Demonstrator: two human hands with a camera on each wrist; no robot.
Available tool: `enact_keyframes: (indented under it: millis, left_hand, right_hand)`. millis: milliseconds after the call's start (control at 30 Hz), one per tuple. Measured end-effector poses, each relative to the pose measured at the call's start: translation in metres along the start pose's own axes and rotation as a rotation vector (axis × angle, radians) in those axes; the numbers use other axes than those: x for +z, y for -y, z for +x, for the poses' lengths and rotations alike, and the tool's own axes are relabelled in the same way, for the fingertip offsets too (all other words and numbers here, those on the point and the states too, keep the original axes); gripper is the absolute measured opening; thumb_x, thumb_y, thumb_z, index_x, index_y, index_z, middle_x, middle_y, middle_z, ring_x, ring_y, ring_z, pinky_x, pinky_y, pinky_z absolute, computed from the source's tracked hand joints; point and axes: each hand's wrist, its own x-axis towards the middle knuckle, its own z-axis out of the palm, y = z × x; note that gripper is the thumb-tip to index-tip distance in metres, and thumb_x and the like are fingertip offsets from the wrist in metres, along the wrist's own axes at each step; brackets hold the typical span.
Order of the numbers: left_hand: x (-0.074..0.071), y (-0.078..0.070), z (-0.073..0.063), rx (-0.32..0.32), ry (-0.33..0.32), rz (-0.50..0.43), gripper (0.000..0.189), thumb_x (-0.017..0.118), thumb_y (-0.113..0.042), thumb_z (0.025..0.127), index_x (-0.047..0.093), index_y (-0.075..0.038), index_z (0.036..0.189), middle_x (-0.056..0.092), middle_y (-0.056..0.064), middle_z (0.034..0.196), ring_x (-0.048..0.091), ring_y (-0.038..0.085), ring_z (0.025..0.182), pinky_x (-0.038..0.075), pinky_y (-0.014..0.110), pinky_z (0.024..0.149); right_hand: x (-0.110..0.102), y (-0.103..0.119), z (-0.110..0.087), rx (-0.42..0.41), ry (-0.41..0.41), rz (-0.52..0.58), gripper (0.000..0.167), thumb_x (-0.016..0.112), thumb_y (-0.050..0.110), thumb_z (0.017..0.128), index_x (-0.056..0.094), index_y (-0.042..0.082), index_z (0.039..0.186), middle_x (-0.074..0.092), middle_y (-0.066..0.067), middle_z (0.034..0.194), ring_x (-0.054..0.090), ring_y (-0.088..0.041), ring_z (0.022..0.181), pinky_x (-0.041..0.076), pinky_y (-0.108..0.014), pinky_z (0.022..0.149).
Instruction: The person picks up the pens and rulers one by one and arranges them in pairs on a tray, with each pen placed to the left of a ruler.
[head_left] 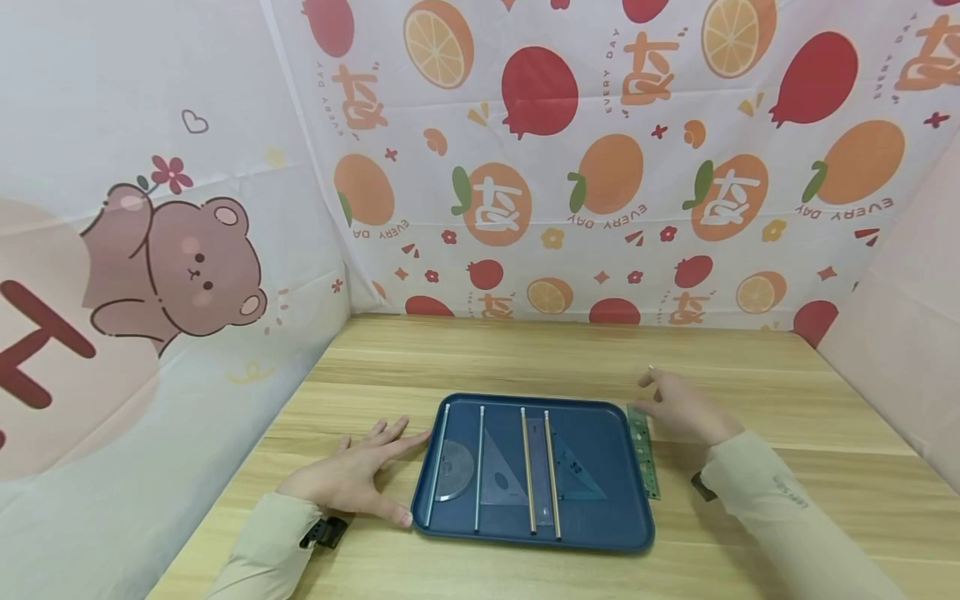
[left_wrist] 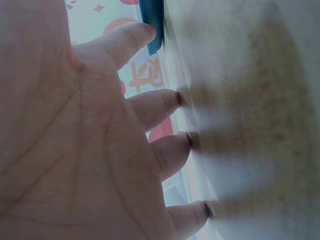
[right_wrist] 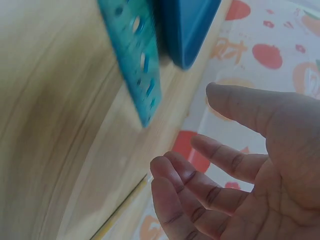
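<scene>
A dark blue tray [head_left: 607, 533] lies on the wooden table. My left hand [head_left: 352, 475] is spread beside its left edge, touching the rim, with other fingertips [left_wrist: 182, 145] resting on the tabletop. Just right of the tray is a green template ruler [head_left: 643, 454] with cut-out holes. My right hand [head_left: 686, 407] hovers past the ruler's far end, fingers loosely bent and apart from it, holding nothing. In the right wrist view, the ruler [right_wrist: 137, 60] lies alongside the tray's wall [right_wrist: 182, 40].
Inside the tray are a clear protractor [head_left: 455, 471], a clear set square [head_left: 498, 479], a clear straight ruler [head_left: 538, 467] and a teal set square [head_left: 576, 479]. Two bluish pencils [head_left: 480, 467] and two gold pencils [head_left: 528, 475] lie lengthwise among them. Printed cloth [head_left: 480, 108] hangs behind the table.
</scene>
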Motion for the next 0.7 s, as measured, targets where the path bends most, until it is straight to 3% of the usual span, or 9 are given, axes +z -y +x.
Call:
enact_keyframes:
  millis: [267, 700]
  left_hand:
    - [0.000, 0.000, 0.000, -0.006, 0.007, 0.004, 0.118, 0.093, -0.064, 0.073, 0.035, -0.030, 0.169, 0.018, 0.027, 0.178, 0.013, 0.065, 0.159, 0.004, 0.096, 0.110]
    - [0.002, 0.001, 0.001, -0.016, 0.007, 0.008, 0.119, 0.092, -0.065, 0.072, 0.034, -0.031, 0.170, 0.017, 0.026, 0.178, 0.012, 0.064, 0.160, 0.003, 0.096, 0.109]
  right_hand:
    - [-0.009, -0.021, 0.001, 0.005, -0.024, -0.025, 0.050, 0.068, 0.024, 0.105, 0.058, -0.008, 0.143, 0.069, -0.032, 0.126, 0.069, -0.043, 0.113, 0.059, -0.060, 0.093]
    - [-0.019, -0.058, 0.009, 0.018, -0.051, -0.076, 0.048, 0.070, 0.021, 0.103, 0.059, -0.016, 0.132, 0.073, -0.034, 0.114, 0.068, -0.033, 0.089, 0.058, -0.053, 0.082]
